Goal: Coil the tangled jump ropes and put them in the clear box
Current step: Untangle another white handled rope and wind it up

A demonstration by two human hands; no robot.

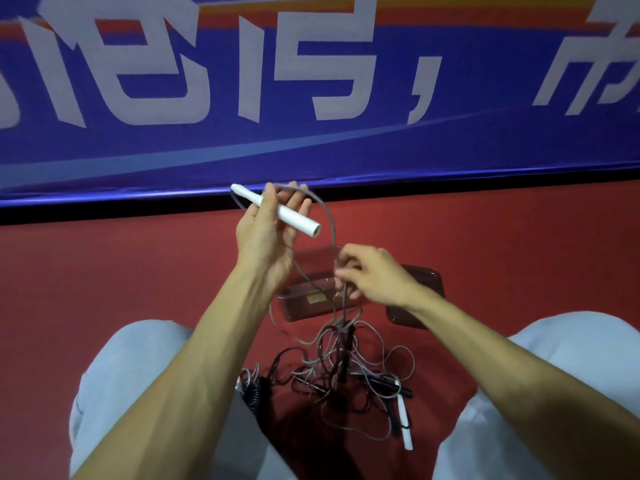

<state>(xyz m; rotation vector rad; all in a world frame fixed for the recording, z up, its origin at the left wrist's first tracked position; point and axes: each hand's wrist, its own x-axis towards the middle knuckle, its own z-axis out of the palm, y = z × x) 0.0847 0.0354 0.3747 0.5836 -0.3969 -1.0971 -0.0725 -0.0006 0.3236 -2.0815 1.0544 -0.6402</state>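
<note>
My left hand is raised and grips a white jump-rope handle that points up-left. A grey cord arcs from that handle over to my right hand, which pinches the cord above the clear box. Below my right hand the cord hangs into a tangled pile of grey and dark ropes on the red floor between my knees. A second white handle and black handles lie at the pile's right side.
The box's clear lid lies to the right of the box. A black coiled cord with keys lies left of the pile. My knees in light trousers flank the pile. A blue banner stands behind the red floor.
</note>
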